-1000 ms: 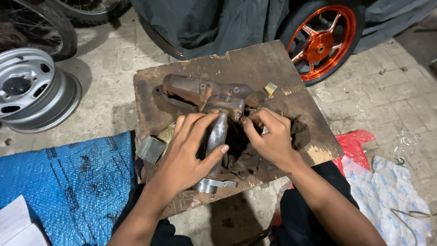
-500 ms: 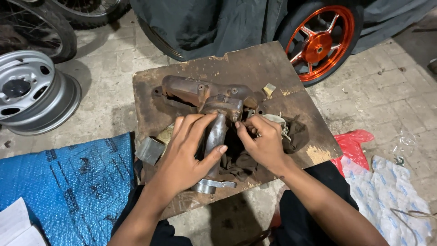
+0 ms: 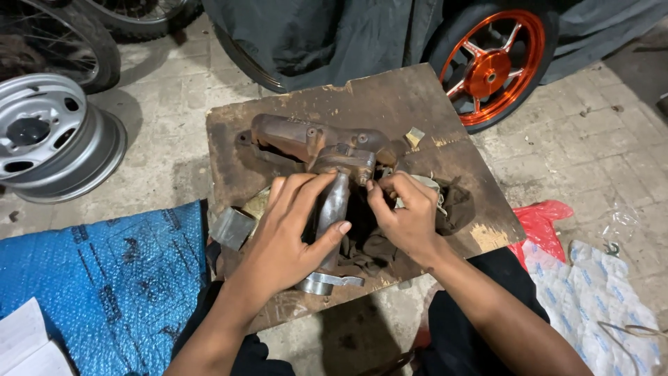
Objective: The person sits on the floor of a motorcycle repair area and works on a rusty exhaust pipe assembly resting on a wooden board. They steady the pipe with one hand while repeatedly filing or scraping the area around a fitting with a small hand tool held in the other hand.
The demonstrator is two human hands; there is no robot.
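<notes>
**Two hands on a rusty cast manifold**

Fingers (image 3: pixel 316 191) of the left hand (image 3: pixel 289 233) are spread and wrapped over the pipe stem (image 3: pixel 334 209) of the rusty metal part (image 3: pixel 313 146), thumb curled round the near side, so the hand is closed on the stem. On the right hand (image 3: pixel 407 216) the fingertips are pinched close together at the joint where the stem meets the brown cross-body; whether they grip a small fastener or merely press there cannot be told.

The part lies near the middle of a worn wooden board (image 3: pixel 390 104) on the paved floor, its stem running toward the person and ending in a bright flange (image 3: pixel 327 282). A dark rag (image 3: pixel 452 205) is bunched under and beside the right hand.

By its look the piece is cast metal: heavy, rigid, rough with rust and probably greasy. The stem and the thick cross-body seem the surest places to grip; flange edges may be sharp.

A silver wheel rim (image 3: pixel 49 136) sits to the left, an orange wheel (image 3: pixel 490 66) beyond the board, and blue sheeting (image 3: pixel 97 278) at lower left.
</notes>
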